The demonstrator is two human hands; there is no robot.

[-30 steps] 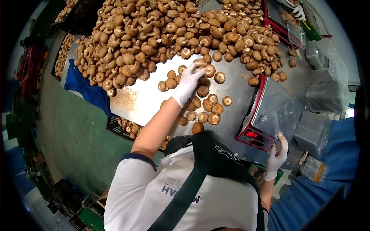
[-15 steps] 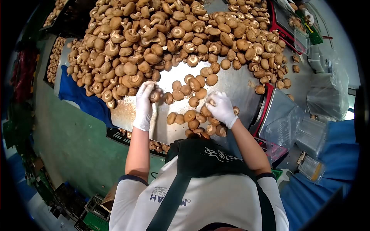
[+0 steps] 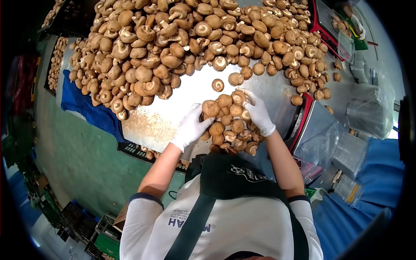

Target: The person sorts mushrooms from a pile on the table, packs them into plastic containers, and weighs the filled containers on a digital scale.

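Note:
Both my hands wear white gloves and cup a cluster of brown shiitake mushrooms (image 3: 224,101) from opposite sides, over the metal table (image 3: 151,121). My left hand (image 3: 193,125) is curled against the left side of the cluster, thumb and fingers touching the mushroom caps. On the far right side, the fingers of my right hand (image 3: 258,113) are wrapped round the outer mushrooms. More loose mushrooms (image 3: 229,136) lie just below, close to my apron. A single mushroom (image 3: 218,85) rests stem-up a little beyond my hands. Some fingertips are hidden behind the caps.
A large heap of mushrooms (image 3: 143,56) covers the table's far side. On the right stand a red-edged scale (image 3: 299,125), clear plastic trays (image 3: 349,151) and a plastic bag (image 3: 370,104). A blue cloth (image 3: 89,106) hangs at the left edge. Another person's gloved hand (image 3: 358,26) shows top right.
My left hand has moved right, away from the heap's edge, and my right hand slightly up. The scattered mushrooms between them are now gathered into one cluster.

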